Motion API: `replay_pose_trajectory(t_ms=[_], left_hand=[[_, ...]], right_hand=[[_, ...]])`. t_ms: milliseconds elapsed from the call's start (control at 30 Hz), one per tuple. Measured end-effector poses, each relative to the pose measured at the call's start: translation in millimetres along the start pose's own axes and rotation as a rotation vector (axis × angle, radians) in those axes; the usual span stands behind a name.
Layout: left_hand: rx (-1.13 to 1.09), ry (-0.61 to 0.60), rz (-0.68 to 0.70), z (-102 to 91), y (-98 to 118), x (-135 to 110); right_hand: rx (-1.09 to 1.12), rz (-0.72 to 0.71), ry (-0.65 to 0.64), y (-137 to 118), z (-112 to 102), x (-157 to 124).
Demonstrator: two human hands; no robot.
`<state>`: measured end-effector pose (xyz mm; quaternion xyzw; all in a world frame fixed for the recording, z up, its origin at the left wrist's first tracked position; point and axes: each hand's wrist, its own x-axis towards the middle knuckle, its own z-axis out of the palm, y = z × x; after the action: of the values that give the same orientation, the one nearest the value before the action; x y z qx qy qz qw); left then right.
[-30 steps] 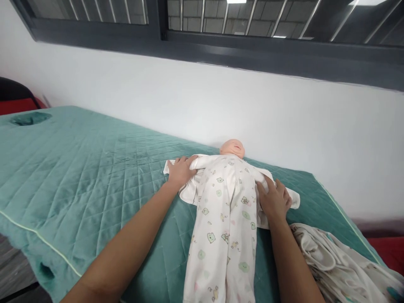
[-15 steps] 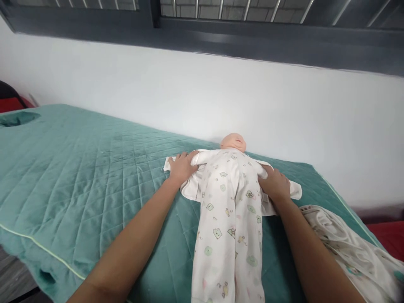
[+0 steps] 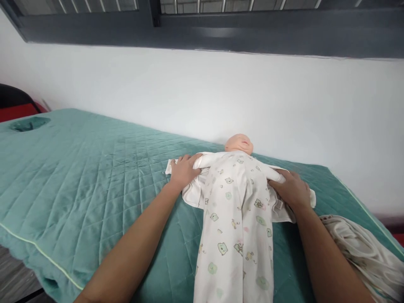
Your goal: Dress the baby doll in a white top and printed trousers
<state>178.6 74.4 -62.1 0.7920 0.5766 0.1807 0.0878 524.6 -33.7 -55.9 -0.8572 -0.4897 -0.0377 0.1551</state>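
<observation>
A baby doll (image 3: 239,144) lies on its back on a green quilted bed (image 3: 94,168), head toward the white wall. It wears a white sleepsuit (image 3: 236,210) printed with small green animals. My left hand (image 3: 184,169) rests flat on the suit's left sleeve, fingers stretched toward the doll's shoulder. My right hand (image 3: 292,189) lies flat on the right sleeve beside the doll's body, fingers pointing at its armpit. Neither hand grips the cloth.
A crumpled cream cloth (image 3: 362,252) lies on the bed at the lower right. The bed's cover has a face hole (image 3: 30,123) at the far left. A white wall (image 3: 221,97) with a dark window frame runs behind.
My right hand has slid outward along the right sleeve, away from the doll's side. My left hand stays on the left sleeve. The view has shifted slightly.
</observation>
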Motion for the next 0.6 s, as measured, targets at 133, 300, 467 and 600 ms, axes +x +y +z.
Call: replay_pose_trajectory(t_ms=[133,300,467,600], left_hand=[[-0.003,0.003,-0.018,0.3,2,0],[-0.030,-0.003,-0.021,-0.6,4,0],[-0.048,-0.028,-0.028,-3.5,8,-1],[-0.072,-0.027,-0.035,-4.7,9,-1]], right_hand=[[-0.006,-0.032,0.070,-1,7,-4],[-0.065,-0.228,0.188,-6,5,-18],[0.164,-0.369,0.294,-37,-24,-40],[0.405,-0.497,0.176,-99,-54,-47]])
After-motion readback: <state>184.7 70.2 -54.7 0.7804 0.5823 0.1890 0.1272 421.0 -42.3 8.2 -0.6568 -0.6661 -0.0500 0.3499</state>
